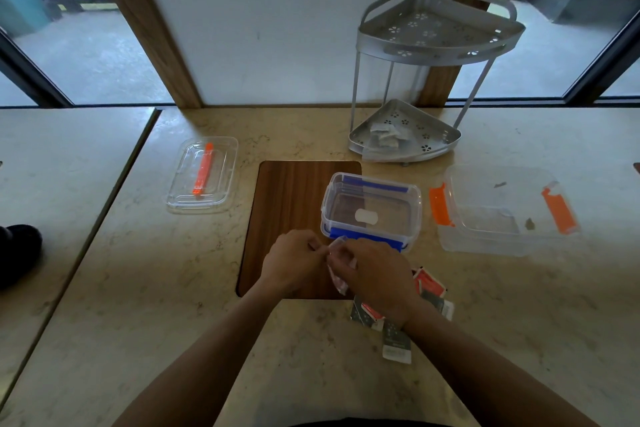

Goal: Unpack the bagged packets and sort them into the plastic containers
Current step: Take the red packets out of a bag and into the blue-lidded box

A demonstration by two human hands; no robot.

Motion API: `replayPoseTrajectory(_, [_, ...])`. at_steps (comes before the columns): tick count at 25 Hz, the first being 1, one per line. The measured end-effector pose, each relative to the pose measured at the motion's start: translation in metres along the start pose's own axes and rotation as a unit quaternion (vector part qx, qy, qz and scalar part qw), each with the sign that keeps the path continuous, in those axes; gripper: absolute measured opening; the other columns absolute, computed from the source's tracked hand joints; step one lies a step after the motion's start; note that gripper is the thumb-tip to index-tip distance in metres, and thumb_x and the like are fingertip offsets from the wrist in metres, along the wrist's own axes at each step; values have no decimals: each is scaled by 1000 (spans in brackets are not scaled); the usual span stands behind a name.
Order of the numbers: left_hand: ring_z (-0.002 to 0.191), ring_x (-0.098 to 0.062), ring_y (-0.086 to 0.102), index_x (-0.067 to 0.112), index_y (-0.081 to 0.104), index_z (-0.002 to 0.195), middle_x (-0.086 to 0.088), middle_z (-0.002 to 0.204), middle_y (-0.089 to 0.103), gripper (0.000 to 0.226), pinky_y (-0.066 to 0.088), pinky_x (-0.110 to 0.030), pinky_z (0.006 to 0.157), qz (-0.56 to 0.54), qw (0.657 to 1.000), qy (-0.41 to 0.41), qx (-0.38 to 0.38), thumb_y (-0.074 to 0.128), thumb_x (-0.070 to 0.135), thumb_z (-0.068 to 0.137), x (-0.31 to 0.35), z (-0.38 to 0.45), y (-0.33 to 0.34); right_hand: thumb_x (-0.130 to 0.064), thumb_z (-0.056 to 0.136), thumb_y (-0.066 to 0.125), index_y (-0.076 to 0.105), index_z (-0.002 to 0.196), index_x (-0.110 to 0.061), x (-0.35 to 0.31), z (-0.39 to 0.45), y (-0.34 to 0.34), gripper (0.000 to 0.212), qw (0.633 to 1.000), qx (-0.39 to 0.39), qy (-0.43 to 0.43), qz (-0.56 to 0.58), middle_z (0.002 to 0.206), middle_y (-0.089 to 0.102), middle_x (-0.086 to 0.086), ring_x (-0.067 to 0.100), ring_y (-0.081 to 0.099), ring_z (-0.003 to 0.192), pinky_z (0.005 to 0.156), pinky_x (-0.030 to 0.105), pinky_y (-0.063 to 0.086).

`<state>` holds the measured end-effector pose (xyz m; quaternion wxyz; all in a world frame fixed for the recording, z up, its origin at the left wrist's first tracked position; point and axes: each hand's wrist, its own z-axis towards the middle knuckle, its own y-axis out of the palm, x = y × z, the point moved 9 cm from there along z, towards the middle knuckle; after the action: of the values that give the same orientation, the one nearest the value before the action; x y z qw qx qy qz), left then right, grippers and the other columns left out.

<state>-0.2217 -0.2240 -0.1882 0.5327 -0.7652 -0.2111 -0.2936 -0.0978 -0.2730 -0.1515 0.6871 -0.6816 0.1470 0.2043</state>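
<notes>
Packets (396, 343) lie loose by right wrist, unsorted. Both hands, left (291, 262) & right (372, 274), pinch clear bag (337, 274) over board (294, 204). Blue tub (372, 210) holds approx. one item; orange tub (502, 211) nearly bare. Early stage.

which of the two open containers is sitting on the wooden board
The blue-clipped container, resting on the wooden board just beyond the hands. The orange-clipped container sits to its right, directly on the countertop.

Beyond the fingers (320, 246), clear glossy plastic containers (372, 208) sit by a matt wood-grain board (291, 198); the tabletop (173, 288) looks like polished marble, the rack (436, 35) brushed metal.
</notes>
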Motion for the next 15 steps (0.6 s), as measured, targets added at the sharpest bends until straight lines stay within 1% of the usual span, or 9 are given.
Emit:
replayPoseTrajectory(1, [63, -10, 67, 18, 66, 76, 3, 71, 69, 18, 60, -32, 70, -34, 999, -12, -7, 63, 28, 90, -3, 0, 2, -49, 96, 46, 66, 101, -29, 1, 3, -2, 29, 1000, 2, 0, -9, 84, 67, -9, 3, 56, 69, 63, 15, 44])
replayPoseTrajectory(3, [60, -5, 66, 13, 67, 77, 1, 72, 68, 16, 58, -25, 64, -102, 994, -38, -14, 63, 22, 90, -6, 1, 6, -49, 95, 45, 67, 103, -28, 4, 9, 0, 31, 999, -13, -6, -41, 85, 68, -7, 7, 58, 69, 65, 20, 49])
replayPoseTrajectory(5, [56, -1, 63, 10, 67, 79, 0, 72, 67, 16, 50, -18, 56, -148, 988, -53, -12, 62, 20, 91, -4, 0, 7, -49, 96, 43, 65, 103, -26, 5, 13, 6, 32, 997, -34, -6, -67, 84, 68, -4, 10, 59, 69, 65, 25, 52])
replayPoseTrajectory(7, [56, -3, 61, 7, 67, 81, -1, 72, 66, 17, 45, -16, 53, -188, 980, -59, -10, 61, 19, 92, -1, -1, 8, -47, 97, 42, 66, 102, -25, 6, 15, 11, 33, 996, -34, -4, -79, 84, 68, -4, 10, 61, 70, 65, 25, 51])
replayPoseTrajectory(10, [58, -8, 61, 10, 66, 81, -3, 72, 66, 19, 47, -18, 52, -277, 957, -87, -7, 59, 22, 94, -5, -4, 7, -40, 98, 45, 68, 98, -23, 6, 20, 8, 29, 998, -9, -8, -67, 83, 68, -3, 9, 57, 66, 61, 21, 45])
replayPoseTrajectory(11, [61, -11, 60, 9, 67, 84, -4, 74, 66, 22, 47, -20, 53, -316, 943, -104, -1, 56, 24, 95, -10, -5, 8, -39, 99, 46, 69, 96, -23, 6, 22, 5, 28, 998, 5, -14, -59, 83, 68, -4, 9, 56, 65, 62, 21, 46])
replayPoseTrajectory(13, [69, -17, 59, 8, 66, 93, -6, 79, 65, 26, 47, -24, 57, -381, 911, -159, 21, 51, 29, 98, -24, -7, 15, -39, 98, 47, 70, 94, -24, 9, 29, -2, 27, 999, 25, -24, -40, 82, 69, -5, 8, 60, 65, 65, 26, 53])
replayPoseTrajectory(15, [79, -20, 62, 12, 63, 101, -8, 92, 67, 25, 50, -29, 63, -401, 889, -220, 23, 48, 32, 98, -43, -8, 31, -44, 97, 46, 69, 98, -26, 15, 36, -3, 30, 999, 19, -24, -26, 84, 70, -6, 7, 62, 68, 69, 27, 55])
